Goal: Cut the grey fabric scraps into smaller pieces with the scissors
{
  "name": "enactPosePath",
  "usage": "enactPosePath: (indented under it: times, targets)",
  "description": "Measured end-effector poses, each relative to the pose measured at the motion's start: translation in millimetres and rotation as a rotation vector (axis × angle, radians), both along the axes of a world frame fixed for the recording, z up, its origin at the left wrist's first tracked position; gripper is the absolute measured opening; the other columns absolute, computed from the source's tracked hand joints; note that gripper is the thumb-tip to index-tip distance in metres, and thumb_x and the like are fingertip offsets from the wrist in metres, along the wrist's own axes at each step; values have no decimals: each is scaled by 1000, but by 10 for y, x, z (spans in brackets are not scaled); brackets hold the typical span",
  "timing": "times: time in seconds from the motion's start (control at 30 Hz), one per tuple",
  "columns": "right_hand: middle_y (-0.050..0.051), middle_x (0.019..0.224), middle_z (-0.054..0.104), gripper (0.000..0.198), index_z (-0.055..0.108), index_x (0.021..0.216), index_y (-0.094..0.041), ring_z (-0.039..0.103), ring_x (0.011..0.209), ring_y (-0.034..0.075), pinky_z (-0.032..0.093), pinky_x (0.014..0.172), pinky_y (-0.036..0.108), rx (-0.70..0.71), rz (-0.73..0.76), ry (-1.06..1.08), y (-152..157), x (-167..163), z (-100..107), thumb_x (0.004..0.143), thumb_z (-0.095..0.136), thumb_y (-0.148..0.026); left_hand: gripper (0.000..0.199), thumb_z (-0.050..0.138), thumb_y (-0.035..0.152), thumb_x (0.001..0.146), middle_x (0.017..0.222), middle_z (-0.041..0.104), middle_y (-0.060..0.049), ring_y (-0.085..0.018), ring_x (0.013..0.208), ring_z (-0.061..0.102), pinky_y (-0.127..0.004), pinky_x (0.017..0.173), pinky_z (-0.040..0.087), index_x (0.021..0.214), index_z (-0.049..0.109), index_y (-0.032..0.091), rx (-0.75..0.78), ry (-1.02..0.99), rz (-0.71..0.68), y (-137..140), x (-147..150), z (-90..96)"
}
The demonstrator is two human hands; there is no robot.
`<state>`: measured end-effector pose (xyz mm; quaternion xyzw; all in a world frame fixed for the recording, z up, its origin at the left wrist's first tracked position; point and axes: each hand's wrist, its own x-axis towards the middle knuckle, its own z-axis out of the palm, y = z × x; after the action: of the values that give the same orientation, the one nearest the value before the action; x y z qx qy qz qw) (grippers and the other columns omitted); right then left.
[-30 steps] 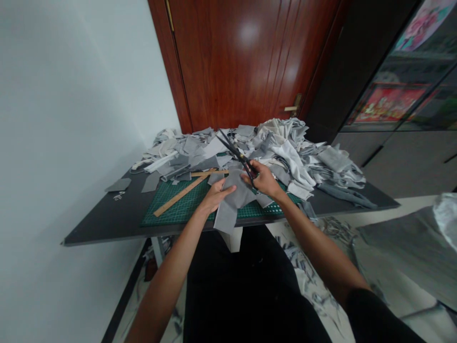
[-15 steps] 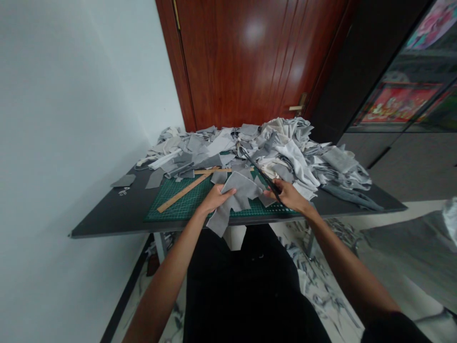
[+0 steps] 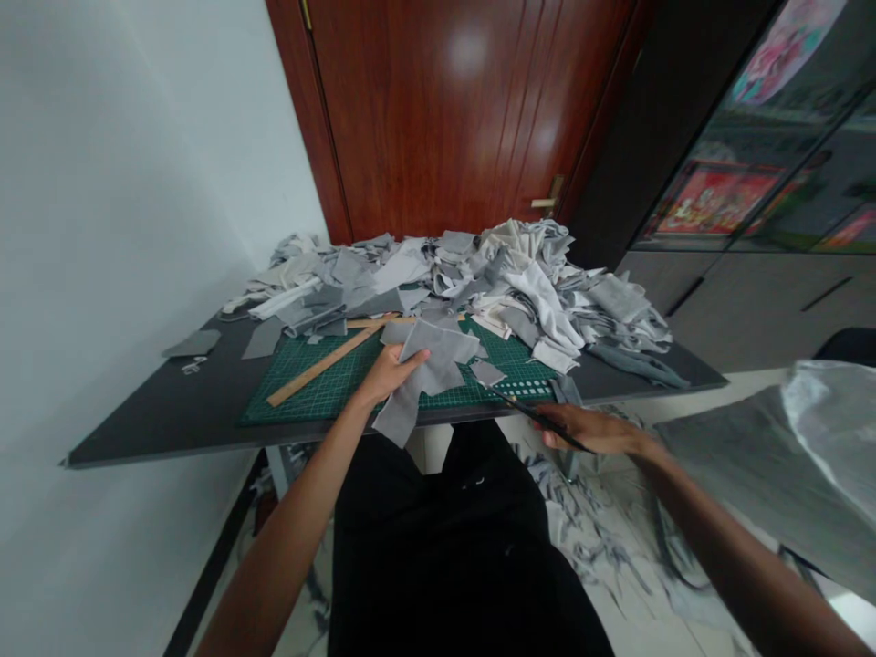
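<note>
My left hand (image 3: 389,372) pinches a notched grey fabric piece (image 3: 438,358) over the front of the green cutting mat (image 3: 328,370). One corner of that cloth hangs past the table's front edge. Black scissors (image 3: 524,407) are gripped in my right hand (image 3: 581,427), just off the table edge, with the blades pointing left. At the blade tips lies a small grey scrap (image 3: 487,372); whether they touch it I cannot tell. A grey strip (image 3: 567,392) is at the table edge beside my right hand.
A large heap of grey and white fabric (image 3: 403,269) covers the back of the dark table (image 3: 171,411). Wooden rulers (image 3: 321,370) lie crossed on the mat. Cloth scraps (image 3: 589,538) litter the floor. A grey sheet-like bag (image 3: 766,438) stands at the right.
My right hand has moved right and toward me with the scissors, away from the cloth. My left hand keeps its hold on the fabric piece. The view has shifted a little right.
</note>
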<state>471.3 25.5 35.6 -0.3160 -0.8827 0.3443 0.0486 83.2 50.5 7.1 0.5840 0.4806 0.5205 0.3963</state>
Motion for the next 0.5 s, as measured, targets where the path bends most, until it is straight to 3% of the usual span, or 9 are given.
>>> enactPosePath:
  times: [0.17, 0.3, 0.5]
  targets:
    - [5, 85, 59, 72, 58, 93, -18, 54, 74, 18, 45, 64, 29, -69, 33, -17, 124, -221, 51, 91, 46, -89, 64, 84, 65, 74, 104, 80, -9, -23, 88, 73, -30, 78, 59, 110, 77, 13, 11, -12, -53, -8, -2, -4]
    - [3, 78, 55, 70, 57, 93, -19, 50, 69, 16, 41, 59, 27, -120, 77, -33, 156, -321, 140, 93, 41, -88, 70, 86, 63, 72, 114, 79, -10, -25, 95, 73, -33, 83, 60, 120, 72, 14, 7, -36, -64, -17, 10, 13]
    - [0, 72, 49, 74, 54, 90, -20, 45, 63, 14, 38, 55, 26, -177, 62, 3, 176, -395, 145, 87, 43, -93, 72, 87, 65, 70, 116, 78, -10, -28, 102, 72, -36, 87, 60, 119, 71, 14, 4, -11, -65, -27, 25, 39]
